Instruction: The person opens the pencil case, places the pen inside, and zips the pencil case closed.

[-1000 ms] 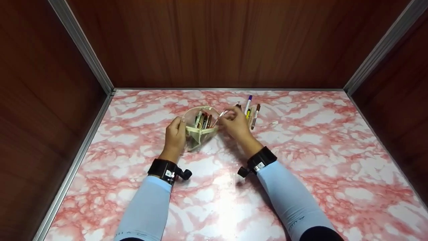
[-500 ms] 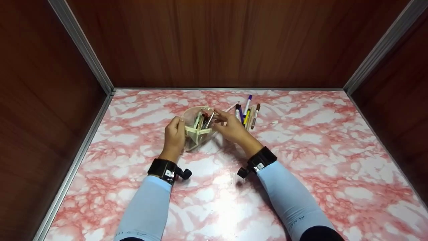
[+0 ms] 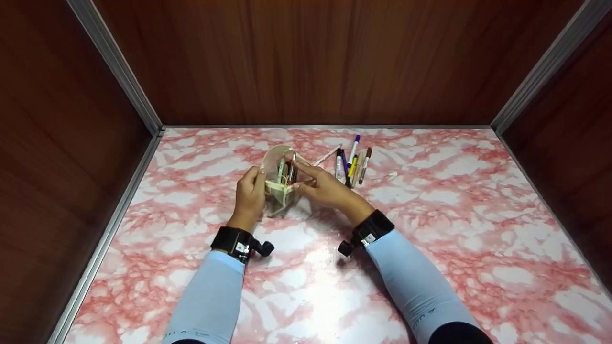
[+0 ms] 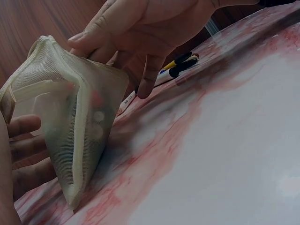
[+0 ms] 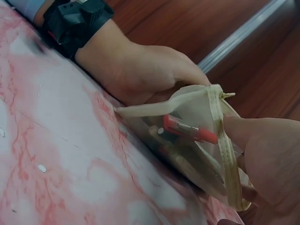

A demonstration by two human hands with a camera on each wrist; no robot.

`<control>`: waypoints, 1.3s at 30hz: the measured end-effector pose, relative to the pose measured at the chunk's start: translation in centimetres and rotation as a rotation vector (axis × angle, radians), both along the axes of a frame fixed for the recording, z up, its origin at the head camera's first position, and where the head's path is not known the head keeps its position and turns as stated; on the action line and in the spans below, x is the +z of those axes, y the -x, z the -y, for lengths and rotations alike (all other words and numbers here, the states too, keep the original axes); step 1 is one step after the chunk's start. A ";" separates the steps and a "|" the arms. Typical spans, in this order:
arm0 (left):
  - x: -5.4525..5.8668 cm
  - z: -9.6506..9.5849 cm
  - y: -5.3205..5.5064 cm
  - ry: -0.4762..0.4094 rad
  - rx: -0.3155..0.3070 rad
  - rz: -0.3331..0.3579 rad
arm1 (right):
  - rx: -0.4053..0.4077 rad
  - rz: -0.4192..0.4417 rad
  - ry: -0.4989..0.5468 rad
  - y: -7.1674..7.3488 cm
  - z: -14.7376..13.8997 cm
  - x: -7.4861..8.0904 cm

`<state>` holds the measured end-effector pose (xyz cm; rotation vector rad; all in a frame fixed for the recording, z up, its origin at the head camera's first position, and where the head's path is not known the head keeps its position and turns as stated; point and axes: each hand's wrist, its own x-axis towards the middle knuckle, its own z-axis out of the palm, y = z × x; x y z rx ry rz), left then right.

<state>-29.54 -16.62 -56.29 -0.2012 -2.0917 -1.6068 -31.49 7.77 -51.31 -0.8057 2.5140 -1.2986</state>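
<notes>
Left hand (image 3: 251, 186) has a grip on the mesh pouch's left side, bunch of pens (image 3: 281, 170) inside the pouch (image 3: 276, 199), right hand (image 3: 326, 188) kinda loosely spread at the right rim.

A see-through cream mesh pouch (image 4: 77, 122), its zip mouth gaping, holds a bunch of leaning pens (image 3: 281, 168).

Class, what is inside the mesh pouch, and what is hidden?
Inside the mesh pouch are several pens, including a pale green one, and something red. The right hand covers part of the opening and the pens overlap, so their count cannot be told.
</notes>
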 end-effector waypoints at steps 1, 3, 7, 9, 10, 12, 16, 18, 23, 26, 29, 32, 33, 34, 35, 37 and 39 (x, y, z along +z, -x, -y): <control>0.0 0.0 0.0 0.003 0.000 -0.001 | 0.004 -0.007 -0.003 -0.1 0.0 0.0; 0.0 0.0 0.0 0.009 0.003 -0.003 | 0.011 -0.022 -0.011 -0.1 0.1 0.1; 0.0 0.0 0.0 0.021 -0.003 0.006 | 0.032 -0.027 -0.028 -0.2 0.2 0.1; 0.0 0.0 -0.1 0.029 -0.015 0.013 | 0.050 -0.015 -0.033 -0.1 0.2 0.1; 0.0 0.0 -0.1 0.036 -0.021 0.015 | 0.059 -0.003 -0.029 -0.1 0.3 0.1; 0.0 0.0 -0.2 0.047 -0.031 0.015 | 0.078 0.016 -0.016 0.0 0.3 -0.1; -0.1 0.1 -0.3 0.039 -0.041 0.011 | 0.079 0.017 -0.004 0.0 0.4 -0.1; 0.0 0.0 -0.3 0.027 -0.046 0.008 | 0.071 -0.006 -0.011 -0.1 0.4 -0.1; 0.0 -0.1 -0.3 0.012 -0.057 0.012 | 0.077 -0.065 -0.095 -0.2 0.5 -0.2; 0.0 -0.2 -0.2 0.000 -0.053 0.020 | 0.062 -0.081 -0.077 -0.1 0.5 -0.2; 0.1 -0.3 -0.2 -0.013 -0.023 0.031 | 0.002 -0.074 -0.003 0.1 0.3 0.0; 0.1 -0.2 0.0 -0.031 0.014 0.039 | -0.112 -0.059 0.028 0.3 -0.2 0.6; 0.1 -0.2 0.0 -0.036 0.023 0.042 | -0.163 -0.044 0.033 0.4 -0.5 0.9; 0.1 -0.1 0.0 -0.040 0.030 0.043 | -0.212 -0.036 0.031 0.5 -0.8 1.2; 0.0 -0.1 0.1 -0.046 0.035 0.042 | -0.257 -0.046 0.026 0.7 -1.2 1.4; 0.0 -0.1 0.1 -0.049 0.042 0.041 | -0.332 -0.081 0.013 1.4 -2.3 1.8; -0.1 0.0 0.1 -0.042 0.051 0.040 | -0.402 -0.113 -0.020 2.1 -3.7 2.0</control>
